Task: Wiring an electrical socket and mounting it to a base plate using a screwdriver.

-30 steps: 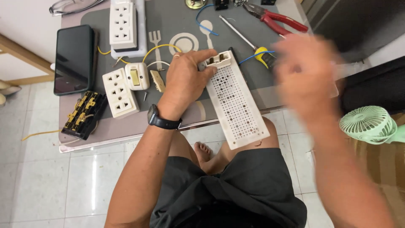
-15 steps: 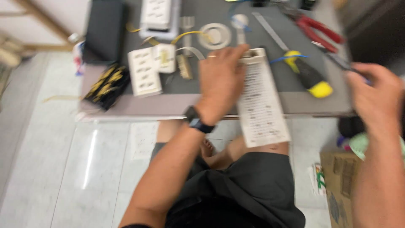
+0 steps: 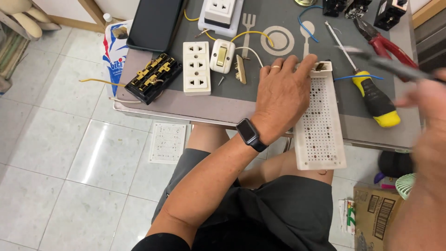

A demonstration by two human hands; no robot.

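Note:
My left hand (image 3: 281, 95), with a black watch on the wrist, grips the top end of a long white perforated board (image 3: 320, 130). The board lies on the grey table mat (image 3: 278, 88) and juts over the table's front edge above my lap. My right hand (image 3: 429, 102) is blurred at the right edge. It holds a thin dark tool (image 3: 385, 62) whose tip points left, above the mat near the board's top. A yellow and black screwdriver (image 3: 374, 100) lies between the board and my right hand.
Red-handled pliers (image 3: 388, 46), a white triple socket (image 3: 196, 67), a white switch (image 3: 222, 56), a black terminal block (image 3: 151, 79) and a black flat device (image 3: 155, 21) lie on the table. On the floor are a second perforated panel (image 3: 167, 142), a cardboard box (image 3: 376, 218) and a green fan (image 3: 408, 185).
My right hand has moved from the table's right side and now holds the thin dark tool raised over the mat. My left hand has stayed on the board. The view has shifted.

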